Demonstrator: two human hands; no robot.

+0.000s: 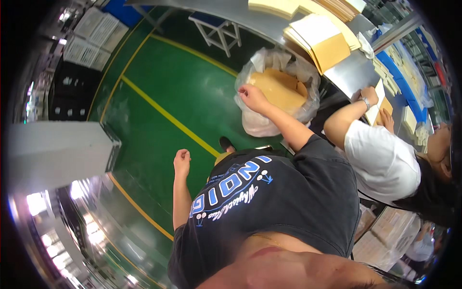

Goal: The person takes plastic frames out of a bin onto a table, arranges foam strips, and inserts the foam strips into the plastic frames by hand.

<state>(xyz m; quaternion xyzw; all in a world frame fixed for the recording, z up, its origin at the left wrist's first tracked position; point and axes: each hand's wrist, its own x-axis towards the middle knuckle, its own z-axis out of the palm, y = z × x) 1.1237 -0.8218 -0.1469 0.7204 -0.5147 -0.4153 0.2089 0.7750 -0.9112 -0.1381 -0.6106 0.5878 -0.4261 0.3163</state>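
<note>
My left hand [182, 163] hangs over the green floor with its fingers loosely curled and no object visible in it. Farther right, my right hand [253, 98] is held over the left rim of a container lined with a clear plastic bag [255, 123]. Its fingers are curled in too, and I see nothing between them. Inside the bag lie tan, sheet-like pieces [279, 91]. Beyond the container, a stack of cream and tan folded sheets [329, 48] sits on the edge of a metal table [351, 79].
At the right, a co-worker in a white shirt [382, 154] handles tan sheets on the table. A stool [216, 31] stands under the far table. A grey box-like block [62, 149] is at left, with black crates [72, 91] behind it. Yellow lines cross the floor.
</note>
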